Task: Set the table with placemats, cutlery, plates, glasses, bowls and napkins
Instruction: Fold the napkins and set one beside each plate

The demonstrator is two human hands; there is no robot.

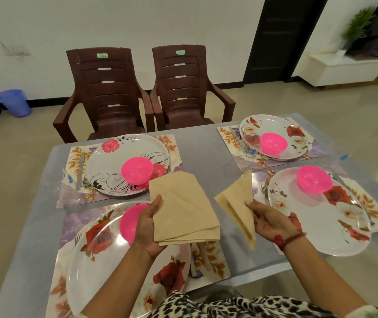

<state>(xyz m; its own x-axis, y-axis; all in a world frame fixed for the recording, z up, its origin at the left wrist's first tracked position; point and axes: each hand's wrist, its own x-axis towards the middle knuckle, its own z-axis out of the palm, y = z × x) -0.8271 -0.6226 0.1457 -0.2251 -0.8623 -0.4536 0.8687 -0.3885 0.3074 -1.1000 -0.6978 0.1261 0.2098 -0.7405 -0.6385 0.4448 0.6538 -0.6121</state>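
Gripping stacked beige paper napkins (183, 207) in left hand (147, 228), pinching 1 folded beige napkin (238, 203) in right hand (269, 222), probably for placing.

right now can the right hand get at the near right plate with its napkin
Probably yes: the right hand, pinching a folded napkin, is just beside the near right plate, nothing between them; its pink bowl sits farther back.

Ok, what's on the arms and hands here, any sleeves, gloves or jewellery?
No gloves or rings show, and both forearms are bare as far as they are in view. The right hand has a red thread band tied round its wrist; the left hand wears nothing. A leopard-print garment shows below the arms.
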